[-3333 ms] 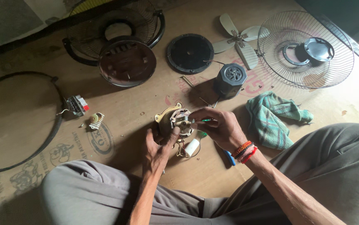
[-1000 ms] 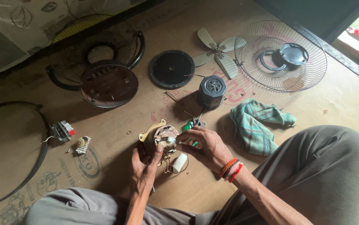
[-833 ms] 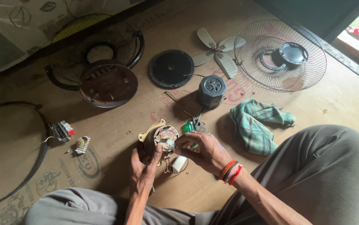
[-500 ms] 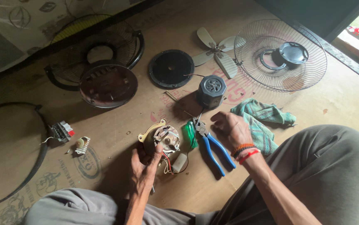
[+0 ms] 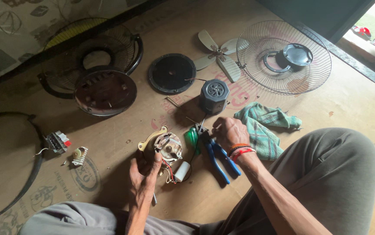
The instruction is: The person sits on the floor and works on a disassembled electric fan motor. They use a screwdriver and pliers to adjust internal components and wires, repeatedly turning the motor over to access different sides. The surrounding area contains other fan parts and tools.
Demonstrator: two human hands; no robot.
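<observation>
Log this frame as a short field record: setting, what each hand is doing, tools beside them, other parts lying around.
Setting: brown cardboard sheet on the floor, person seated
Left hand: holds round metal fan motor with red wires
Right hand: rests on blue-handled pliers; grip unclear
Beside pliers: green-handled screwdriver
Nearby: black ribbed motor cover, green checked cloth
Farther: round wire fan guard, beige fan blade, black round disc

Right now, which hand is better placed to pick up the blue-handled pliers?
Probably the right hand: it rests beside the pliers on the floor, while the left hand is holding the fan motor.
</observation>
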